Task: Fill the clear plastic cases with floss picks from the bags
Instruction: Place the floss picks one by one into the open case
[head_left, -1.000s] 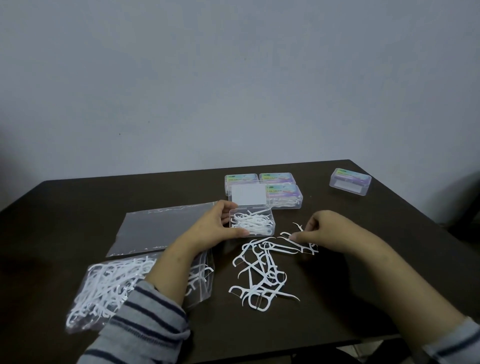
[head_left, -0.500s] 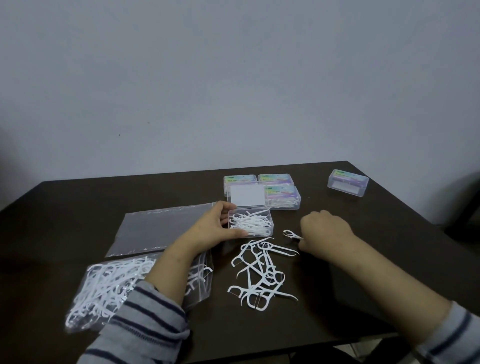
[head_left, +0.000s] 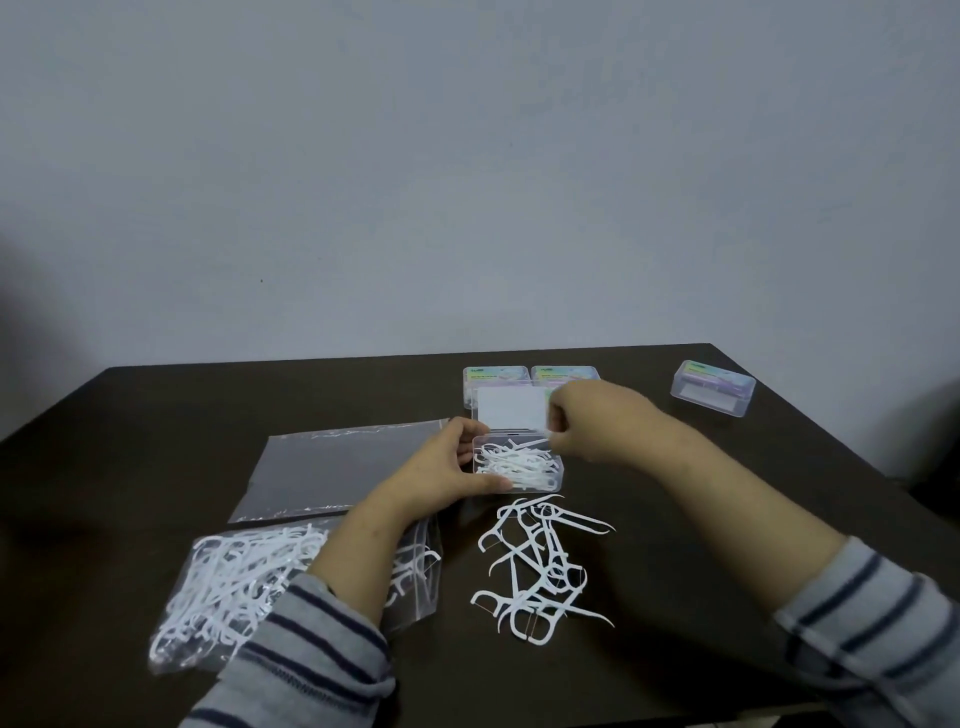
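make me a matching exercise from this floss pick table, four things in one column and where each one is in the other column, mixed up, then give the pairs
Things
1. open case
2. full bag
3. loose picks
4. lone closed case

Places
A. far right corner of the table
B. under the left forearm, at the near left
C. bare tabletop just nearer than the open case
D. held by the left hand, with the right hand over its far right corner

Pairs: 1-D, 2-B, 3-C, 4-A

Left hand (head_left: 447, 467) gripping, right hand (head_left: 587, 421) pinching
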